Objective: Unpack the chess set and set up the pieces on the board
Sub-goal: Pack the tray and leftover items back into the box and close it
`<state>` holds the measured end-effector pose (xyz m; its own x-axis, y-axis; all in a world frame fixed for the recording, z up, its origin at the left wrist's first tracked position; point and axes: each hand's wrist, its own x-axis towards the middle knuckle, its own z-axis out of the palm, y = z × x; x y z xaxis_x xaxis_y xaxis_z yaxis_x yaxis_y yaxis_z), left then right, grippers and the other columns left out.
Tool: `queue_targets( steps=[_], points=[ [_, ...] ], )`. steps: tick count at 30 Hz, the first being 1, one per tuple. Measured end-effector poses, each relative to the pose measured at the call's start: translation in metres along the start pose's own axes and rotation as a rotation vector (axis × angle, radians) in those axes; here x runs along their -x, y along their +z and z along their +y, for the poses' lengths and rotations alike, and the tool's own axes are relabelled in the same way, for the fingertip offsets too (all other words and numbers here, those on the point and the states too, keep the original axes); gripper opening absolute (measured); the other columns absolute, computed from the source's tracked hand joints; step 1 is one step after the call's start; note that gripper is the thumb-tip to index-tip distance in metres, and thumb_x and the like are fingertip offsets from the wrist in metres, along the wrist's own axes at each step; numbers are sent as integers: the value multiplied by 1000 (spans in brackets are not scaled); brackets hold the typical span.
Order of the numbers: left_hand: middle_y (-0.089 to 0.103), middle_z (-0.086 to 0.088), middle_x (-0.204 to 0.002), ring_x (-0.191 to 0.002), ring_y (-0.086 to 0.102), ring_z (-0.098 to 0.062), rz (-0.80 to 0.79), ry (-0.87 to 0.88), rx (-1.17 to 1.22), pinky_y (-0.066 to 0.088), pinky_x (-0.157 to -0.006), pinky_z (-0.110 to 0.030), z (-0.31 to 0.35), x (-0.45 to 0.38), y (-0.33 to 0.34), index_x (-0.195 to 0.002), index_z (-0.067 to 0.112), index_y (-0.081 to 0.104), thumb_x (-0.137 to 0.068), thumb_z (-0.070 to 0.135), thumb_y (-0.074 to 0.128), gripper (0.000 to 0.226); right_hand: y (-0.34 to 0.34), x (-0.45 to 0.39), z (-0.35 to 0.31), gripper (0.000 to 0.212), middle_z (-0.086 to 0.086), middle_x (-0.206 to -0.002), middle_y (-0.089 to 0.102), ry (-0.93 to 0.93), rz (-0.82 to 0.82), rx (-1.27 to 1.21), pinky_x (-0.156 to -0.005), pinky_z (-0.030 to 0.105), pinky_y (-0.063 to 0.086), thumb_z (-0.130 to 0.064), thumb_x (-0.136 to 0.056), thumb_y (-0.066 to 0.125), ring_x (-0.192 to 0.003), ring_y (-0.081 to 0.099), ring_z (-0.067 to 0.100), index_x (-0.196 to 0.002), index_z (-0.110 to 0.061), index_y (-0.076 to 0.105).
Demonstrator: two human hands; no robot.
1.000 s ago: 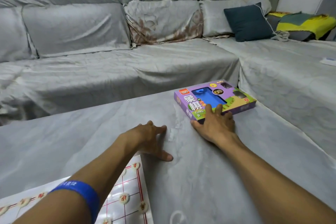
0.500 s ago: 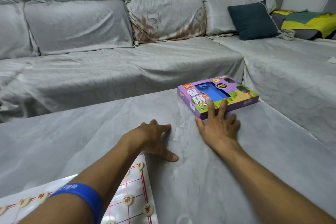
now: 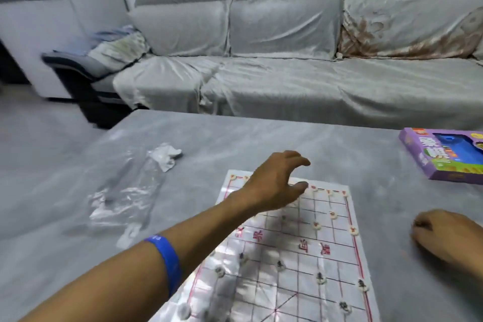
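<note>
The paper board point(image 3: 292, 251) lies flat on the grey worktop point(image 3: 261, 144), nearest the viewer. Red-marked pieces point(image 3: 333, 215) sit along its far rows and dark-marked pieces point(image 3: 320, 278) along its near rows. The layout appears close to complete, though motion blur prevents a full count.

Step in hand, as judged: adjusting or seating a piece on the far rank. To do it well, each disc should be centred on a line crossing, not inside a square. The sheet is thin and likely slides, so pieces should be lifted and set down, not dragged. The forearm should stay raised clear of the near pieces.

The left hand point(image 3: 274, 185) reaches across the board's far left portion, with a blue wristband point(image 3: 167, 259) on the forearm. Its fingers are loosely curved and spread, thumb apart, the grip empty and unclosed. The right hand point(image 3: 444, 235) rests on the worktop right of the board, fingers curled under. Whether it holds a piece cannot be told.

The purple box point(image 3: 444, 157) lies at the far right, well apart. An empty clear plastic bag point(image 3: 130, 191) lies left of the board.
</note>
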<state>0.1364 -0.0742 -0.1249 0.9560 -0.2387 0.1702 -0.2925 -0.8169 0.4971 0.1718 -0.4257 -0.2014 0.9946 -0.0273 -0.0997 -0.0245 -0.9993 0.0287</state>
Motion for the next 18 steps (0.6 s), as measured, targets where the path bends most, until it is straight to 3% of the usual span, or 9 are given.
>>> queue_targets(
  steps=[2,5,8,10,12,14,16,18],
  points=[
    [50,8,-138,-126,43,-10,88,-108,26,32,-97,-19,-33,61,-31,-130,25,55,-89,33,63,42,-30,29,-69,21,-3,-83,68,-84,41,-69,-66,34,54,-43,-71,43,-73,62,23,-69,-33,62],
    [57,12,-129,-120,48,-9,257,-309,17,31,-91,-15,-88,140,-65,-124,27,60,-88,29,64,36,-66,84,-187,13,-5,-97,69,-318,150,-188,-74,34,51,-28,-86,55,-90,63,24,-87,-31,68],
    [59,10,-125,-119,48,-14,386,-438,-39,33,-92,-20,-132,199,-86,-118,26,62,-86,25,63,33,-66,112,-272,17,-14,-112,64,-572,102,-223,-80,32,47,-28,-93,52,-102,57,16,-102,-30,67],
    [56,5,-131,-124,47,-23,438,-445,-141,38,-100,-32,-157,220,-95,-122,26,60,-81,28,62,42,-62,124,-323,21,-14,-119,61,-665,49,-212,-82,31,46,-29,-94,49,-107,56,16,-108,-29,65],
    [32,-1,-153,-139,31,-27,375,-498,-174,31,-111,-43,-184,231,-99,-141,32,42,-78,37,66,68,-63,131,-367,25,-13,-124,59,-723,23,-226,-85,30,46,-29,-94,47,-111,55,16,-113,-30,63],
    [7,0,-161,-146,15,-26,245,-600,-117,20,-115,-43,-211,240,-98,-152,38,12,-76,53,67,95,-61,130,-401,27,-11,-126,58,-731,-12,-224,-85,30,44,-28,-95,46,-113,55,16,-117,-29,61],
    [19,-1,-157,-141,24,-27,166,-701,-181,26,-110,-44,-235,249,-96,-152,38,1,-77,65,59,98,-57,122,-432,31,-7,-128,58,-706,-59,-206,-85,30,44,-27,-95,46,-114,55,18,-123,-29,58],
    [37,1,-146,-131,36,-27,181,-720,-307,32,-102,-43,-251,253,-97,-151,37,15,-87,56,52,76,-52,110,-458,38,-3,-134,56,-671,-68,-207,-89,32,44,-26,-94,45,-117,55,22,-132,-28,52]
  ],
)
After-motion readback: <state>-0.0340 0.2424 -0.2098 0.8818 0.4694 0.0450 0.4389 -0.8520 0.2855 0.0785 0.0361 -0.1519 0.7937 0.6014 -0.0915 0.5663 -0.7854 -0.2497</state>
